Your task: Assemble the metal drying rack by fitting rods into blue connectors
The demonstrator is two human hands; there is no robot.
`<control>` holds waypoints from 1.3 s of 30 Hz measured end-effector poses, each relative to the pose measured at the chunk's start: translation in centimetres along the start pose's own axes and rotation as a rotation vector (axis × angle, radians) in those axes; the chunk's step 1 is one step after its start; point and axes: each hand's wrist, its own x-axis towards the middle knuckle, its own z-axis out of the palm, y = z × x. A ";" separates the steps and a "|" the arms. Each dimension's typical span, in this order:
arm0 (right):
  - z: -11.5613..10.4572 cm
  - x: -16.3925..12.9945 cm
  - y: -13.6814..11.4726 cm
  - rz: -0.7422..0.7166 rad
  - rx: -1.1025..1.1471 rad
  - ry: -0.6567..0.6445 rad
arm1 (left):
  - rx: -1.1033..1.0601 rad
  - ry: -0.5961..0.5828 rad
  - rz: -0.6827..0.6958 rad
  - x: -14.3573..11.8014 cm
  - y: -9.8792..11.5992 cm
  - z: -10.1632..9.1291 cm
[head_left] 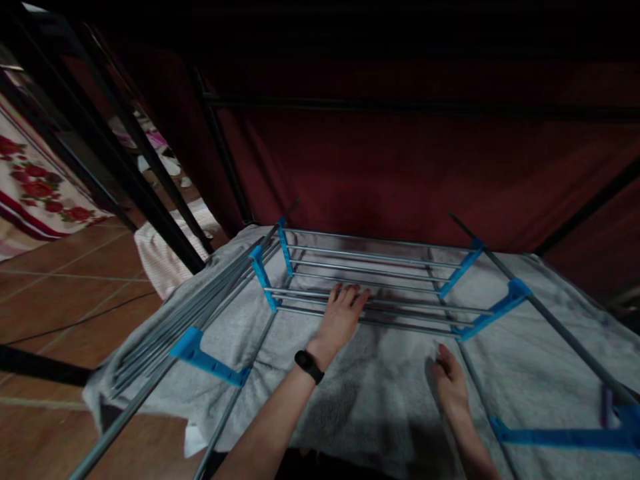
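My left hand [343, 315] spread over a blue-bracketed metal rack [493, 315], its crossbars [410, 305] running left to right, right hand [451, 380] half-curled nearer me, pinch unclear, bare grey blanket [390, 380] between, blanket edge farther left.

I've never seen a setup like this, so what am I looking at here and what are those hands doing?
There's no machine, just a person's bare hands, seen by a camera on their head looking forward and down. Grey cloth covers the surface. On it is a frame of rods and blue brackets. The left hand, with a black wristband, touches the middle rods. The right hand is over the cloth; whether it holds anything, I can't tell.
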 end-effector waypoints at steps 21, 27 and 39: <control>1.7 -2.3 0.6 -0.668 -0.618 -0.052 | -0.569 0.551 -0.928 -12.2 -7.6 0.6; 1.7 -2.3 0.8 -0.677 -0.608 -0.047 | -0.634 0.723 -1.076 -12.2 -10.3 1.8; 1.5 -2.6 -0.2 -0.650 -0.580 -0.058 | -0.767 0.677 -1.103 -12.6 -10.0 1.9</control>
